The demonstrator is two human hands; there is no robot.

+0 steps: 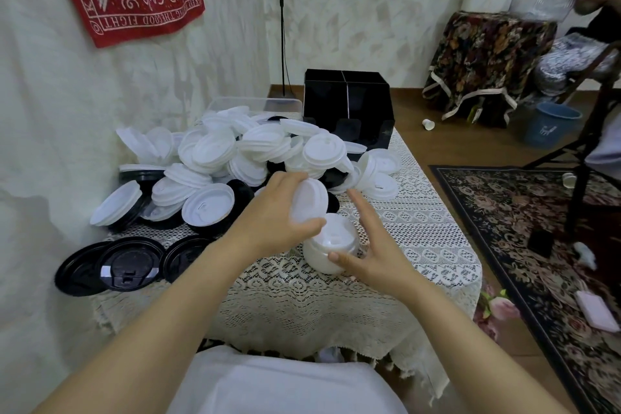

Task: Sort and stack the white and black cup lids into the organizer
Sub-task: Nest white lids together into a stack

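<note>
A heap of white lids (pixel 235 151) mixed with black lids (pixel 124 265) covers the left and middle of the lace-covered table (pixel 420 245). My left hand (pixel 272 212) grips a single white lid (pixel 309 200), tilted on edge, just above a short stack of white lids (pixel 331 247). My right hand (pixel 373 245) cups that stack from the right, thumb on its front and fingers along its far side. The black organizer (pixel 347 107) stands at the table's far edge, behind the heap.
A clear plastic bin (pixel 255 104) sits behind the heap by the wall. A black pole (pixel 284 20) rises behind the table. To the right lie a patterned rug (pixel 537 245), a blue bucket (pixel 552 124), a chair and a cloth-draped stand (pixel 487 57).
</note>
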